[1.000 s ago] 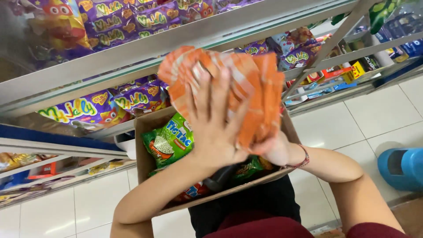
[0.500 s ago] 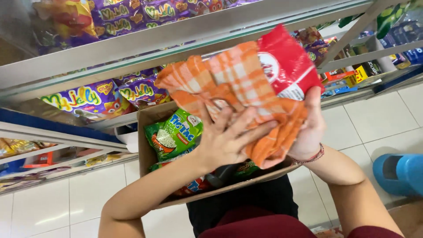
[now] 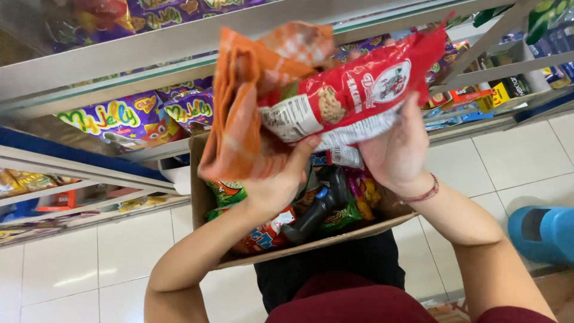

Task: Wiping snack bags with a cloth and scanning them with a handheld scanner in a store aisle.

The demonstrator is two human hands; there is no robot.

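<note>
My right hand (image 3: pixel 394 149) grips a red snack packet (image 3: pixel 353 98) from below, holding it up in front of the shelves. My left hand (image 3: pixel 278 182) clutches an orange checked cloth (image 3: pixel 239 113) that hangs against the packet's left end. Beneath both hands sits an open cardboard box (image 3: pixel 200 197) on my lap, holding several snack bags, a green packet (image 3: pixel 226 192) and a black handheld scanner (image 3: pixel 320 203).
Metal shelves (image 3: pixel 149 45) with purple jelly bags (image 3: pixel 119 122) run across the top and left. More boxed goods fill the right shelves (image 3: pixel 478 93). White floor tiles (image 3: pixel 101 263) lie below. A blue shoe-like object (image 3: pixel 547 230) rests at the right edge.
The red packet has been turned face up and raised. The cloth has slid off it to the left, bunched in my left hand, uncovering the scanner in the box.
</note>
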